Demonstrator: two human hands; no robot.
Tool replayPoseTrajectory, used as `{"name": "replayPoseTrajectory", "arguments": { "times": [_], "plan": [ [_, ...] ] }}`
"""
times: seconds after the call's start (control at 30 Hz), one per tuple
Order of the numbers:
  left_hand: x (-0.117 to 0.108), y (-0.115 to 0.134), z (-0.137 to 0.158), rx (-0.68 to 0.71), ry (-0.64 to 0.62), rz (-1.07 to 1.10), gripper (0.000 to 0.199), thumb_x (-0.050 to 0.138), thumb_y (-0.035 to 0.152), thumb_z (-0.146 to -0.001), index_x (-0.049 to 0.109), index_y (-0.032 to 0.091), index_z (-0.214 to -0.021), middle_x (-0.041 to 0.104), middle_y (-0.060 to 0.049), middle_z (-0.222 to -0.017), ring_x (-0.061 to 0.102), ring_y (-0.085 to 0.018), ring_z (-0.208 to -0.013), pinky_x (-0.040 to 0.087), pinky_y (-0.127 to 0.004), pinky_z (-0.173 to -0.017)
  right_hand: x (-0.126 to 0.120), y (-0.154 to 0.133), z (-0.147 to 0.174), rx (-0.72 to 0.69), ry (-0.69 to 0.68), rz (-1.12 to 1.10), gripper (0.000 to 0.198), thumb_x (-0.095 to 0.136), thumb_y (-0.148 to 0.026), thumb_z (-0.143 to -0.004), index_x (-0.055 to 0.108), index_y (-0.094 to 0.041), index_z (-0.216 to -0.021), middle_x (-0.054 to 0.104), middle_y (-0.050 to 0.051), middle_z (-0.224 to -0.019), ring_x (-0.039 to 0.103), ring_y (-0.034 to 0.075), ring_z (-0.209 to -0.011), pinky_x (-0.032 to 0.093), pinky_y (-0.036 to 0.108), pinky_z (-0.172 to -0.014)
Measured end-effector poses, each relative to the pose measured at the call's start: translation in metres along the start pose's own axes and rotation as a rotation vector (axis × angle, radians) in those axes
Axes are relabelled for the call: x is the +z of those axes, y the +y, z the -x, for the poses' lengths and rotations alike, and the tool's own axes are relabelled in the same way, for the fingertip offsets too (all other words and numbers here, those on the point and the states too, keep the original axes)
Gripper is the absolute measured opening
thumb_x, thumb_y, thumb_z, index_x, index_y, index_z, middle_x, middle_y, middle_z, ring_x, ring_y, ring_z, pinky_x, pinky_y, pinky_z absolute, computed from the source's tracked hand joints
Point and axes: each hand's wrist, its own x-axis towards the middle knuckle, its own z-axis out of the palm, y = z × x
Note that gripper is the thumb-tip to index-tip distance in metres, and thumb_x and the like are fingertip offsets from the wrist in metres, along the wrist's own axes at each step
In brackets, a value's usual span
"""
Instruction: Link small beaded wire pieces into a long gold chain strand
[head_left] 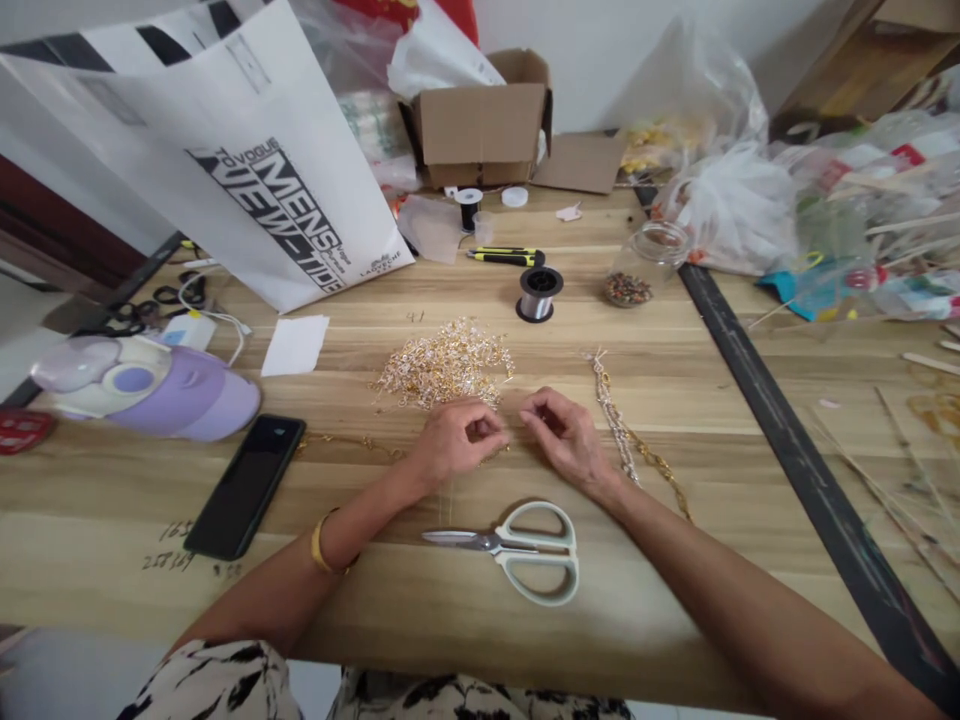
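Observation:
Just in front of a loose pile of gold and clear beads [450,362], my left hand [461,440] is closed in a pinch. A thin gold beaded strand [367,443] runs from beside the phone to this hand, and a bit of gold shows by its fingertips. Fine thread [446,500] hangs below the palm. My right hand [566,435] faces it across a small gap, thumb and forefinger pressed together; what they hold is too small to make out. Below both hands lie scissors [517,550] with pale handles. Right of my right hand lie silver and gold bead strands [619,425].
A wire spool [538,295], a yellow-black cutter knife [506,257] and a jar of beads [637,275] stand beyond the pile. At left are a black phone [246,487], a purple device [165,390] and a white bag [225,170]. Cardboard box [484,130] at back.

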Motion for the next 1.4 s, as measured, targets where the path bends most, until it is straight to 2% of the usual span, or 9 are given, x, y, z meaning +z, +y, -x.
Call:
{"name": "replayPoseTrajectory", "arguments": {
  "times": [0.13, 0.33, 0.53, 0.67, 0.8, 0.97, 1.1, 1.23, 1.4],
  "plan": [
    [0.001, 0.005, 0.003, 0.015, -0.138, -0.207, 0.009, 0.071, 0.02, -0.067, 0.063, 0.017, -0.063, 0.057, -0.002, -0.064, 0.05, -0.016, -0.065, 0.035, -0.027, -0.063, -0.001, 0.0, 0.0, 0.086, 0.055, -0.066, 0.017, 0.051, -0.032, -0.086, 0.053, -0.017, -0.077, 0.049, 0.0, -0.065, 0.041, 0.011, -0.056, 0.033, 0.024, -0.05],
    [-0.001, 0.007, 0.003, 0.031, -0.265, -0.268, 0.009, 0.059, 0.015, -0.077, 0.064, 0.017, -0.069, 0.058, -0.003, -0.068, 0.052, -0.016, -0.065, 0.034, -0.026, -0.062, -0.002, 0.002, -0.002, 0.164, 0.115, -0.186, 0.017, 0.052, -0.034, -0.085, 0.053, -0.018, -0.08, 0.05, 0.0, -0.067, 0.042, 0.011, -0.058, 0.034, 0.023, -0.05],
    [-0.007, 0.008, 0.001, 0.015, -0.334, -0.145, 0.01, 0.058, 0.016, -0.075, 0.065, 0.017, -0.068, 0.059, -0.002, -0.07, 0.052, -0.013, -0.062, 0.036, -0.023, -0.058, -0.003, 0.003, -0.003, 0.183, 0.144, -0.217, 0.019, 0.053, -0.037, -0.084, 0.053, -0.018, -0.08, 0.049, 0.0, -0.067, 0.043, 0.011, -0.059, 0.035, 0.023, -0.051],
    [-0.012, 0.009, 0.0, -0.033, -0.384, 0.022, 0.009, 0.06, 0.017, -0.073, 0.067, 0.016, -0.067, 0.059, 0.0, -0.057, 0.048, -0.01, -0.051, 0.033, -0.021, -0.05, -0.004, 0.002, -0.003, 0.171, 0.146, -0.222, 0.02, 0.053, -0.037, -0.083, 0.053, -0.018, -0.078, 0.049, 0.0, -0.068, 0.043, 0.011, -0.059, 0.036, 0.023, -0.052],
    [-0.013, 0.007, 0.001, -0.087, -0.48, 0.051, 0.009, 0.06, 0.016, -0.071, 0.067, 0.015, -0.066, 0.059, 0.001, -0.053, 0.048, -0.01, -0.047, 0.032, -0.019, -0.047, -0.004, 0.0, -0.003, 0.155, 0.142, -0.206, 0.018, 0.053, -0.035, -0.084, 0.054, -0.017, -0.08, 0.05, 0.0, -0.068, 0.044, 0.011, -0.06, 0.036, 0.023, -0.051],
    [-0.015, 0.012, 0.004, 0.031, -0.526, -0.004, 0.011, 0.059, 0.019, -0.075, 0.07, 0.017, -0.073, 0.065, -0.002, -0.066, 0.054, -0.012, -0.058, 0.036, -0.022, -0.055, -0.005, 0.001, -0.005, 0.098, 0.165, -0.16, 0.015, 0.053, -0.032, -0.084, 0.056, -0.018, -0.08, 0.055, 0.003, -0.077, 0.051, 0.015, -0.071, 0.039, 0.023, -0.054],
    [-0.018, 0.02, 0.002, 0.118, -0.595, -0.014, 0.014, 0.057, 0.019, -0.079, 0.071, 0.017, -0.076, 0.066, -0.005, -0.074, 0.057, -0.016, -0.071, 0.038, -0.024, -0.066, -0.005, 0.006, -0.005, 0.069, 0.155, -0.149, 0.013, 0.054, -0.029, -0.083, 0.058, -0.018, -0.079, 0.057, 0.003, -0.077, 0.052, 0.015, -0.071, 0.041, 0.024, -0.057],
    [-0.019, 0.016, -0.002, 0.034, -0.562, 0.002, 0.015, 0.056, 0.022, -0.08, 0.07, 0.017, -0.076, 0.066, -0.004, -0.074, 0.056, -0.015, -0.069, 0.038, -0.024, -0.064, -0.003, 0.011, -0.005, 0.067, 0.131, -0.143, 0.012, 0.054, -0.028, -0.083, 0.059, -0.017, -0.08, 0.058, 0.003, -0.076, 0.052, 0.014, -0.069, 0.041, 0.024, -0.058],
    [-0.017, 0.002, -0.007, -0.115, -0.342, 0.082, 0.019, 0.057, 0.029, -0.081, 0.068, 0.015, -0.076, 0.065, -0.002, -0.068, 0.053, -0.013, -0.061, 0.037, -0.022, -0.057, -0.002, 0.01, -0.004, 0.053, 0.1, -0.137, 0.011, 0.055, -0.026, -0.083, 0.06, -0.017, -0.082, 0.059, 0.003, -0.076, 0.053, 0.013, -0.069, 0.041, 0.024, -0.059]
  ]
}}
